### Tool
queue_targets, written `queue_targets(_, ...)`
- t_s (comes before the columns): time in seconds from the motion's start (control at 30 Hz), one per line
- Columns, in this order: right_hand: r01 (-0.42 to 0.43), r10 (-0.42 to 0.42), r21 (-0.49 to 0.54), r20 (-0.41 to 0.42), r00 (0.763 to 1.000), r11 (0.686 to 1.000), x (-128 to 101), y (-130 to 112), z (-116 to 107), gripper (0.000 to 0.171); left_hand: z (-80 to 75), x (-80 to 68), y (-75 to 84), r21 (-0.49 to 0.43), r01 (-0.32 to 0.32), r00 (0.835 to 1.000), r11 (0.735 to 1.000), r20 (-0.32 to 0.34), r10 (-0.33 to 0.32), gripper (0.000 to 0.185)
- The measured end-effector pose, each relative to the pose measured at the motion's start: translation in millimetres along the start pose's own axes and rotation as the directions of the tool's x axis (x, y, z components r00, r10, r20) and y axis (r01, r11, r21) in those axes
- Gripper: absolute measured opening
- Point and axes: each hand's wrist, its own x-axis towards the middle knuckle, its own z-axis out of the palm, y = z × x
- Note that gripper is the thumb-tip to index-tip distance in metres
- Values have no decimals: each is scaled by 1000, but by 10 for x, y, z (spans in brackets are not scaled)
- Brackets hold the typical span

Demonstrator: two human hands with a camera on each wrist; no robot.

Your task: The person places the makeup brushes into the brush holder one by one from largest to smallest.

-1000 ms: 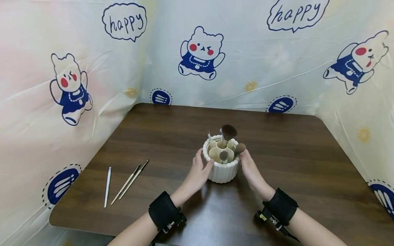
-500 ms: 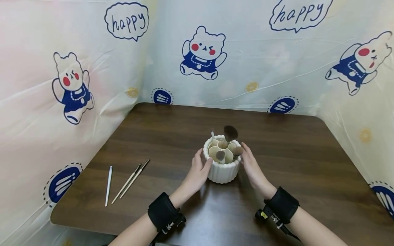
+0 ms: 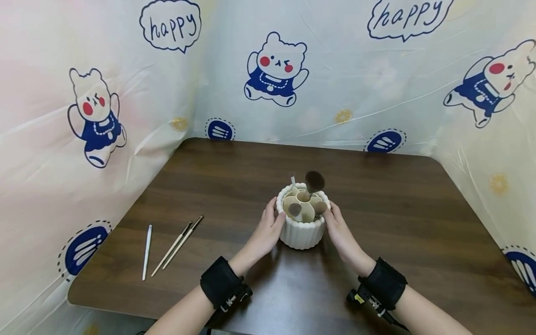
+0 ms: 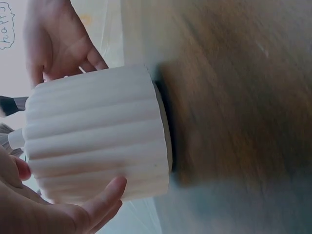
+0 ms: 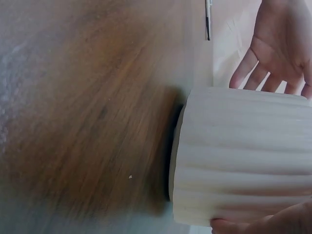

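A white ribbed makeup brush holder stands upright on the brown table. Its petal-shaped compartments hold a large dark makeup brush, a small grey brush, a brown brush and a thin white stick-like item at the back. My left hand holds the holder's left side, thumb towards the front and fingers around the far side. On the opposite side my right hand holds the wall, its thumb near the brown brush. Both wrist views show the ribbed wall between the two hands.
Two thin brushes lie side by side on the left of the wooden table. Left of them is a white slender stick. A printed curtain surrounds the table's back and sides.
The holder has turned clockwise as seen from above: its front brush shifted left and the back stick shifted right. My right hand drew slightly off, then came back against the wall.
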Motion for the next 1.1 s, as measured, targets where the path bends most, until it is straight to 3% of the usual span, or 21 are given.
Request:
queue_targets(0.23, 0, 0, -8, -16, 1000, 1000, -11, -4, 0, 66, -59, 16, -5, 38, -17, 999, 999, 44, 16, 61)
queue_targets(0.37, 3, -3, -7, -17, 1000, 1000, -17, 4, -3, 65, -169, 22, 4, 100, -14, 997, 995, 77, 7, 63)
queue_targets(0.6, 10, -10, -15, -18, 1000, 1000, -21, 11, -16, 67, -604, 119, -37, 268, 93, 995, 959, -46, -83, 57)
queue_targets(0.73, 10, -10, -17, -10, 1000, 1000, -19, 23, -20, 66, -901, 161, -187, 396, 157, 983, 905, -153, -103, 47)
queue_targets(0.87, 15, -15, -11, 2, 1000, 1000, -8, 35, -15, 62, -1152, 120, -376, 535, 211, 965, 818, -248, -87, 37)
queue_targets(1.1, 17, -17, -18, -5, 1000, 1000, 5, 39, -5, 59, -1426, -23, -580, 645, 322, 943, 693, -279, -179, 23)
